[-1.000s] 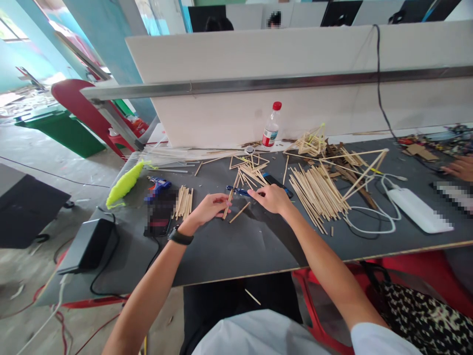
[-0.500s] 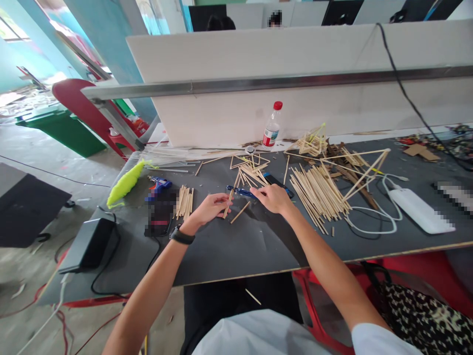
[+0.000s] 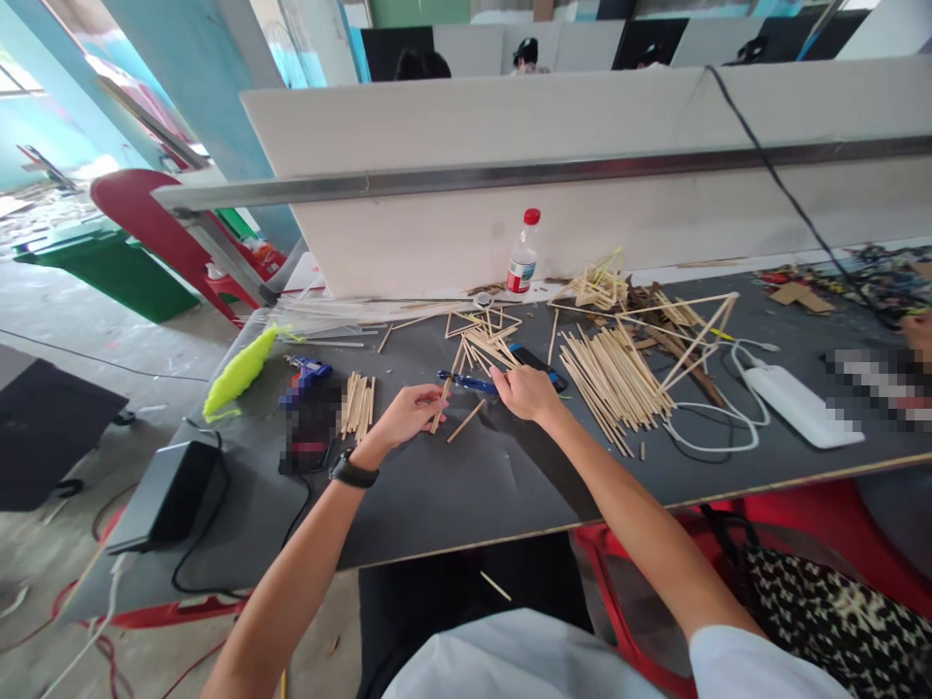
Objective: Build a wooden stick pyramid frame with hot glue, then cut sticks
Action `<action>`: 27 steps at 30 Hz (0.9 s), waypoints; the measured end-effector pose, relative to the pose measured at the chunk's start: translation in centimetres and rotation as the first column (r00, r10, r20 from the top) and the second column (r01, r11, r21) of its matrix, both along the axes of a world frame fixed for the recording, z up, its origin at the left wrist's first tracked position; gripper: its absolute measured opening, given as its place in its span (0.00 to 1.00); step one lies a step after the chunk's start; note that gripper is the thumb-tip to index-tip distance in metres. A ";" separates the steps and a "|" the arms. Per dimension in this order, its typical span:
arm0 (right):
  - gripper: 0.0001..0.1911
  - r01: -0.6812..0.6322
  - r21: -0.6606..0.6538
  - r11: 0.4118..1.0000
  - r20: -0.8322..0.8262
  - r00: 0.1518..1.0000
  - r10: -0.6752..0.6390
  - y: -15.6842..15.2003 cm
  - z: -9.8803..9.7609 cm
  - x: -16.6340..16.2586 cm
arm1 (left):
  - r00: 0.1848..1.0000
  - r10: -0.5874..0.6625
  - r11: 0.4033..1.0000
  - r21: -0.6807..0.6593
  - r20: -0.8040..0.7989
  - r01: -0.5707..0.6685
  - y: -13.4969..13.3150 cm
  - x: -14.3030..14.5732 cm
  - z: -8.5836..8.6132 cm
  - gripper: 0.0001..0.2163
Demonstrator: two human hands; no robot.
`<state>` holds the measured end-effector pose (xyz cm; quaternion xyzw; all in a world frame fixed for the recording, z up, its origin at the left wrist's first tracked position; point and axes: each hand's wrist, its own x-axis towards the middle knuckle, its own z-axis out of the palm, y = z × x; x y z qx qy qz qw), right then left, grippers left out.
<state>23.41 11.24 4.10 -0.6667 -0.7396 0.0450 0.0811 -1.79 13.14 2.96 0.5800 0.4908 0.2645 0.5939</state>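
Observation:
My left hand [image 3: 409,417] pinches a thin wooden stick [image 3: 440,408] that stands at a slant over the grey tabletop. Blue-handled pliers [image 3: 473,382] are closed in the grip of my right hand [image 3: 527,392]. Their jaws meet the stick just above my left fingertips; whether they bite into it I cannot tell. Below the pliers lies a loose short stick [image 3: 466,422]. To the left is a row of short sticks [image 3: 356,408], and on the right a large pile of longer sticks [image 3: 615,383]. Joined stick frames [image 3: 484,325] lie behind the pliers.
A blue glue gun [image 3: 306,379] and a yellow-green fuzzy bundle [image 3: 239,374] lie left. A bottle [image 3: 522,254] stands by the white partition [image 3: 422,238]. A white power bank [image 3: 805,406] with its cable is right. Another person's hand [image 3: 918,335] shows at the right edge.
The camera view has tilted up and turned slightly right. Both hands keep hold of the stick and pliers in nearly the same pose. Another person's hand has appeared at the right edge.

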 end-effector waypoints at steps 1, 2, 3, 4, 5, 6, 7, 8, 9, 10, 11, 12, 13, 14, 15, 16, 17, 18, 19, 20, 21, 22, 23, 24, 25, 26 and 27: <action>0.41 0.009 -0.003 1.000 0.016 1.000 -0.009 0.1 -0.1 -0.1 | 1.000 0.005 1.000 0.011 -0.007 -0.005 0.0 0.0 0.0 0.22; 0.41 0.015 -0.006 1.000 0.029 0.999 -0.015 0.1 -0.1 -0.1 | 1.000 0.011 1.000 0.019 -0.014 -0.011 0.0 0.1 0.0 0.22; 0.41 0.019 -0.009 1.000 0.038 0.999 -0.019 0.1 -0.1 -0.1 | 1.000 0.018 1.000 0.024 -0.020 -0.017 -0.1 0.1 0.0 0.22; 0.41 0.018 -0.011 1.000 0.045 0.999 -0.018 0.1 -0.1 -0.2 | 0.999 0.027 0.999 0.025 -0.026 -0.026 -0.1 0.2 0.1 0.23; 0.41 0.016 -0.009 1.000 0.051 0.999 -0.016 0.1 -0.1 -0.2 | 0.999 0.035 0.999 0.023 -0.030 -0.034 -0.1 0.2 0.1 0.23; 0.41 0.014 -0.004 1.000 0.055 0.998 -0.014 0.1 -0.1 -0.3 | 0.999 0.043 0.999 0.018 -0.033 -0.042 -0.1 0.3 0.2 0.24; 0.41 0.012 0.003 1.000 0.060 0.998 -0.013 0.1 -0.1 -0.3 | 0.998 0.046 0.999 0.012 -0.032 -0.046 -0.2 0.3 0.2 0.24; 0.40 0.013 0.009 1.000 0.064 0.998 -0.013 0.1 -0.1 -0.4 | 0.999 0.044 0.999 0.007 -0.028 -0.044 -0.2 0.3 0.3 0.24; 0.40 0.015 0.016 1.000 0.067 0.998 -0.016 0.0 -0.2 -0.5 | 0.999 0.036 0.999 0.003 -0.022 -0.036 -0.2 0.4 0.3 0.24; 0.39 0.019 0.021 1.000 0.069 0.997 -0.021 0.0 -0.2 -0.6 | 0.999 0.025 1.000 0.002 -0.020 -0.025 -0.3 0.4 0.4 0.23; 0.39 0.023 0.028 0.999 0.068 0.997 -0.025 0.0 -0.3 -0.6 | 1.000 0.019 1.000 0.004 -0.024 -0.019 -0.3 0.4 0.5 0.23; 0.38 0.026 0.035 0.999 0.065 0.998 -0.028 0.1 -0.4 -0.7 | 0.999 0.016 1.000 0.006 -0.034 -0.016 -0.3 0.4 0.5 0.22; 0.38 0.029 0.041 0.999 0.059 0.998 -0.031 0.1 -0.4 -0.8 | 0.999 0.016 1.000 0.006 -0.050 -0.016 -0.3 0.3 0.5 0.22; 0.38 0.034 0.045 0.998 0.051 0.998 -0.036 0.2 -0.5 -0.8 | 0.998 0.012 1.000 0.005 -0.064 -0.011 -0.3 0.2 0.6 0.21; 0.38 0.041 0.045 0.998 0.041 0.998 -0.043 0.3 -0.6 -0.8 | 0.997 0.003 1.000 0.004 -0.074 -0.003 -0.2 0.1 0.6 0.21; 0.38 0.050 0.043 0.998 0.030 0.998 -0.051 0.4 -0.7 -0.8 | 0.997 -0.011 1.000 0.006 -0.075 0.011 -0.2 0.0 0.5 0.21; 0.38 0.061 0.040 0.997 0.018 0.998 -0.062 0.5 -0.7 -0.7 | 0.997 -0.028 0.999 0.013 -0.070 0.029 -0.1 -0.1 0.5 0.21; 0.38 0.073 0.036 0.997 0.006 0.997 -0.073 0.5 -0.8 -0.6 | 0.997 -0.043 0.999 0.030 -0.064 0.045 0.0 -0.2 0.5 0.21; 0.39 0.081 0.032 0.996 -0.009 0.997 -0.081 0.6 -0.7 -0.5 | 0.997 -0.054 0.997 0.060 -0.062 0.057 0.0 -0.3 0.4 0.21; 0.39 0.085 0.027 0.996 -0.026 0.996 -0.084 0.5 -0.6 -0.4 | 0.996 -0.064 0.992 0.102 -0.069 0.070 0.0 -0.3 0.4 0.20; 0.40 0.084 0.020 0.996 -0.046 0.995 -0.083 0.5 -0.5 -0.3 | 0.993 -0.075 0.984 0.152 -0.088 0.088 0.0 -0.3 0.4 0.19; 0.40 0.081 0.011 0.997 -0.069 0.994 -0.080 0.4 -0.3 -0.1 | 0.989 -0.085 0.971 0.212 -0.118 0.108 -0.1 -0.2 0.4 0.18; 0.41 0.074 0.005 0.997 -0.093 0.993 -0.073 0.4 -0.1 0.1 | 0.984 -0.092 0.952 0.276 -0.155 0.132 -0.2 0.0 0.6 0.16; 0.42 0.069 0.003 0.998 -0.115 0.991 -0.068 0.3 0.1 0.2 | 0.976 -0.093 0.929 0.335 -0.197 0.157 -0.4 0.2 0.7 0.14; 0.43 0.068 0.003 0.998 -0.135 0.989 -0.067 0.2 0.4 0.4 | 0.967 -0.086 0.906 0.386 -0.239 0.176 -0.7 0.5 1.0 0.13; 0.43 0.073 0.005 0.997 -0.156 0.985 -0.071 0.1 0.6 0.7 | 0.959 -0.071 0.886 0.424 -0.275 0.187 -1.1 0.8 1.2 0.12; 0.43 0.084 0.006 0.996 -0.178 0.981 -0.082 0.1 0.8 0.9 | 0.951 -0.055 0.872 0.450 -0.304 0.194 -1.4 1.1 1.4 0.12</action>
